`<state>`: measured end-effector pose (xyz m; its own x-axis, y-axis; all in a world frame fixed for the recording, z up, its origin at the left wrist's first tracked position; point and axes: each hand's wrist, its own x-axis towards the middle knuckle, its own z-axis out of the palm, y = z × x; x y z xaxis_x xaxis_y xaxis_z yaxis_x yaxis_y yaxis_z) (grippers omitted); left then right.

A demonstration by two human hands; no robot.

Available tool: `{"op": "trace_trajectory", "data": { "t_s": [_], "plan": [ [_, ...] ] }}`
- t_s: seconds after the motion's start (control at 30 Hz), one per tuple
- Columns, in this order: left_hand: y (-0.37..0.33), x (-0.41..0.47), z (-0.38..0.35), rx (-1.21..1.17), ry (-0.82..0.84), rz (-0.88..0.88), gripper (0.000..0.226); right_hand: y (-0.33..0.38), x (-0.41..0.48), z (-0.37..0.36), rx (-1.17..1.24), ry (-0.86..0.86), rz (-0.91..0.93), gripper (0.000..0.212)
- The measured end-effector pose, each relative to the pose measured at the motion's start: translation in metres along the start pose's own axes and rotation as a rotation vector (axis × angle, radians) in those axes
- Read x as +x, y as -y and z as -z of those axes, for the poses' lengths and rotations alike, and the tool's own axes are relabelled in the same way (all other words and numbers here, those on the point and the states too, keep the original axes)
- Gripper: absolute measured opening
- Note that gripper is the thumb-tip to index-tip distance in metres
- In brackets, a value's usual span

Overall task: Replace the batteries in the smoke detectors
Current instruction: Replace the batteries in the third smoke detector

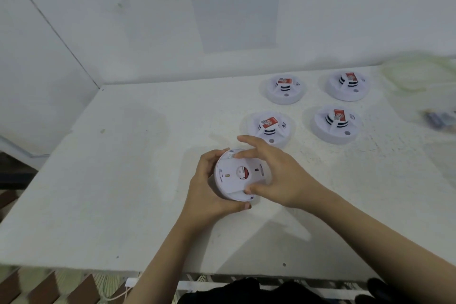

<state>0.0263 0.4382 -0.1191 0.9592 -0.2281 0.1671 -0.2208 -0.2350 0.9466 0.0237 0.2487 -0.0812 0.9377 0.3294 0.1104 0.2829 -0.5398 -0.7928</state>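
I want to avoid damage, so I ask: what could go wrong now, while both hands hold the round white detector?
1. The left hand grips the rim of the held detector and the right hand pinches its back; if the cover frees suddenly, a part may drop on the table.
2. The nearest detector sits just beyond the right hand and could be knocked.

White table (pixel 111 192), surface rough and speckled. Reference point: the grip, where left hand (pixel 209 187) and right hand (pixel 278 175) clasp the held detector (pixel 237 175).

Four detectors rest on the table, each with a red label on top.
- Detector A (pixel 270 127): just beyond the grip.
- Detector B (pixel 336 124): beyond, to the right.
- Detector C (pixel 285 89) and detector D (pixel 348 85): far row.

Far right of the grip: blurred dark items (pixel 438 119) and a pale translucent object (pixel 419 74), both unidentifiable.
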Motion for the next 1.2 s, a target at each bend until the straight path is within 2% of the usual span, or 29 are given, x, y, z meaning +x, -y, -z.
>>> {"op": "trace_trajectory", "data": {
  "t_s": [0.17, 0.37, 0.67, 0.9, 1.0, 1.13, 1.2],
  "plan": [
    [0.001, 0.001, 0.0, 0.004, 0.008, -0.007, 0.096, 0.004, 0.001, 0.002, -0.032, 0.01, -0.007, 0.085],
    [0.001, 0.0, 0.0, -0.024, 0.019, -0.006, 0.096, -0.002, -0.002, -0.002, -0.162, -0.022, 0.104, 0.062],
    [-0.002, 0.0, -0.001, 0.021, -0.006, -0.013, 0.095, 0.002, 0.002, 0.0, -0.302, -0.061, 0.152, 0.056],
    [-0.003, -0.001, -0.004, 0.03, -0.025, -0.01, 0.095, 0.004, -0.003, -0.006, -0.315, -0.172, 0.137, 0.054],
    [-0.004, -0.001, -0.004, 0.034, -0.028, -0.013, 0.095, 0.005, -0.003, -0.006, -0.316, -0.169, 0.13, 0.053],
    [-0.009, -0.004, -0.005, 0.058, -0.032, -0.023, 0.096, 0.003, 0.0, -0.004, -0.145, -0.133, 0.048, 0.053],
    [-0.012, -0.005, -0.006, 0.078, -0.035, -0.029, 0.096, 0.003, 0.001, -0.005, -0.143, -0.149, 0.016, 0.056]
  ]
}}
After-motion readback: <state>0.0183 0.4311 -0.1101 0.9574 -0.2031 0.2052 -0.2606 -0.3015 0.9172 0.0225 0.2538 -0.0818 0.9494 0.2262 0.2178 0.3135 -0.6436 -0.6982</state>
